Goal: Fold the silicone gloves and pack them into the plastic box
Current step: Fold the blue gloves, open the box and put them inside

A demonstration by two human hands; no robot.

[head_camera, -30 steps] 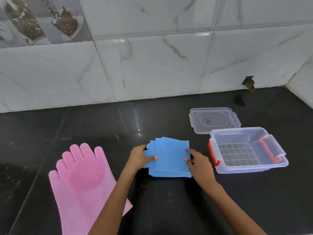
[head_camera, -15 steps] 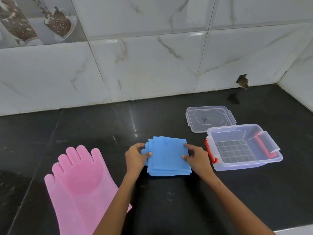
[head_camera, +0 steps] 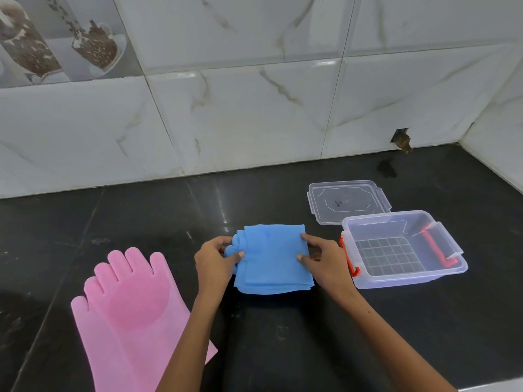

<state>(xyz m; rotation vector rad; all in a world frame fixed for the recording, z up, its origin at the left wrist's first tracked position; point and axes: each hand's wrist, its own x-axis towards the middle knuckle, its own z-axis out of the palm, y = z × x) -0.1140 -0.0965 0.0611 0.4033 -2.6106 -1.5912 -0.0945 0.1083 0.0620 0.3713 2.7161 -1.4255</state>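
A blue silicone glove (head_camera: 273, 260), folded into a square pad, sits in the middle of the black counter. My left hand (head_camera: 215, 260) pinches its left edge, where the glove's fingertips stick out. My right hand (head_camera: 322, 260) grips its right edge with thumb on top. A pink silicone glove (head_camera: 133, 312) lies flat and unfolded at the lower left, fingers pointing away from me. The clear plastic box (head_camera: 452, 251) with red latches stands open just right of my right hand, with nothing inside. Its clear lid (head_camera: 348, 202) lies flat behind it.
A white marble-tiled wall (head_camera: 254, 108) rises behind the counter and turns a corner at the far right. A small hole in the wall (head_camera: 400, 138) sits above the counter behind the lid. The counter's front edge shows at the bottom right.
Both hands have closed onto the sides of the folded blue glove, from pressing on it to gripping its edges. The glove looks slightly lifted at the front.
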